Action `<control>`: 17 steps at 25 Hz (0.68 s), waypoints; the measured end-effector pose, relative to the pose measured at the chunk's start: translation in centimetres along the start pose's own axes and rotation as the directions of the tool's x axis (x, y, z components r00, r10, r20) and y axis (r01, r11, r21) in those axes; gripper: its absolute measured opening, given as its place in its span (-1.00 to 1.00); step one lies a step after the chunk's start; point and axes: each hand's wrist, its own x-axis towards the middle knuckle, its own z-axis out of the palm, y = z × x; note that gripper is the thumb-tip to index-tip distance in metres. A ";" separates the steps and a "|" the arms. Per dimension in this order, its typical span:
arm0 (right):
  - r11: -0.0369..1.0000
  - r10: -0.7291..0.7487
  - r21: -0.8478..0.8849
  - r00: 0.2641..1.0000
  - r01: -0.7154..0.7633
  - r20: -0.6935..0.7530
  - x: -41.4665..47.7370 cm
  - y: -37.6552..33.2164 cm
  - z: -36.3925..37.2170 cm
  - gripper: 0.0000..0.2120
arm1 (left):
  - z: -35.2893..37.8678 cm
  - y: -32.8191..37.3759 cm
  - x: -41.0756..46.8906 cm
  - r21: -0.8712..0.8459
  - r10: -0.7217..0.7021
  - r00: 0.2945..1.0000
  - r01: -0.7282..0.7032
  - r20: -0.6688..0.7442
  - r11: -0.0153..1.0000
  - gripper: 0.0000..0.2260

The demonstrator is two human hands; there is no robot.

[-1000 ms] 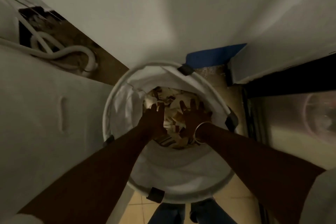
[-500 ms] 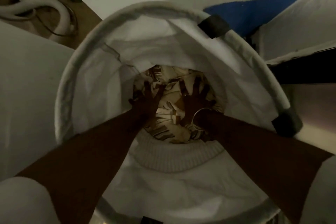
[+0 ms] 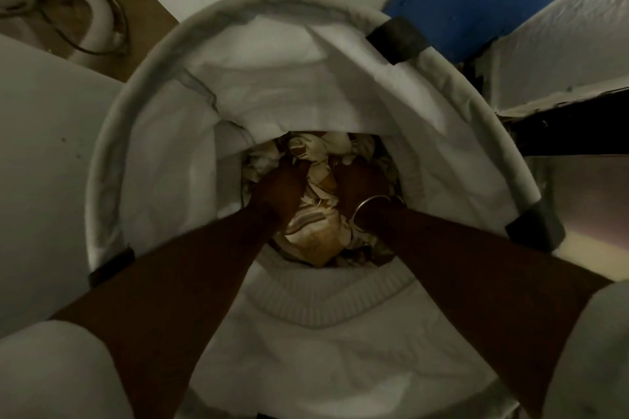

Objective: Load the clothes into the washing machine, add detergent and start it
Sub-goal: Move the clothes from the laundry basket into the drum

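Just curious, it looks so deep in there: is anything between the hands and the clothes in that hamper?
Nothing visible. The left hand and right hand are already buried in the patterned clothes at the bottom of the white hamper; its liner sags beside them, not across them.

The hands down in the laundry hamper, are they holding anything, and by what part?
Both the left hand and right hand are closed into the patterned clothes, gripping bunched fabric at the top of the pile.
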 end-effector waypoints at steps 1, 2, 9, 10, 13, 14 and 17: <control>1.000 0.002 0.007 1.000 -0.002 0.004 -0.5 -0.3 -1.0 -0.51 | -1.3 0.3 -0.4 -0.031 -0.035 0.998 0.036 0.053 0.999 -0.50; 1.000 0.013 0.004 1.000 -0.013 0.013 -1.2 -0.8 -2.1 -0.57 | -2.5 0.6 -0.9 -0.075 -0.076 0.994 0.082 0.082 0.994 -0.55; 0.996 0.034 -0.087 0.999 -0.036 -0.023 -8.8 -4.4 -11.6 -0.67 | -12.4 1.6 -7.3 -0.113 -0.099 0.989 0.111 0.108 0.987 -0.44; 0.995 0.033 -0.098 0.999 -0.035 -0.022 -10.0 -4.7 -13.1 -0.67 | -13.9 1.8 -8.2 -0.121 -0.104 0.991 0.114 0.087 0.986 -0.44; 0.996 0.030 -0.083 0.999 -0.034 -0.042 -14.1 -5.8 -18.1 -0.61 | -19.6 2.4 -11.6 -0.125 -0.101 0.995 0.103 0.021 0.987 -0.42; 0.997 0.026 -0.075 0.999 -0.030 -0.045 -15.4 -6.0 -19.5 -0.56 | -21.4 2.6 -12.8 -0.132 -0.097 0.995 0.096 -0.002 0.987 -0.42; 0.999 0.023 -0.024 0.996 -0.025 -0.083 -19.6 -6.4 -23.2 -0.49 | -27.3 3.4 -16.8 -0.144 -0.074 0.997 0.068 -0.037 0.987 -0.44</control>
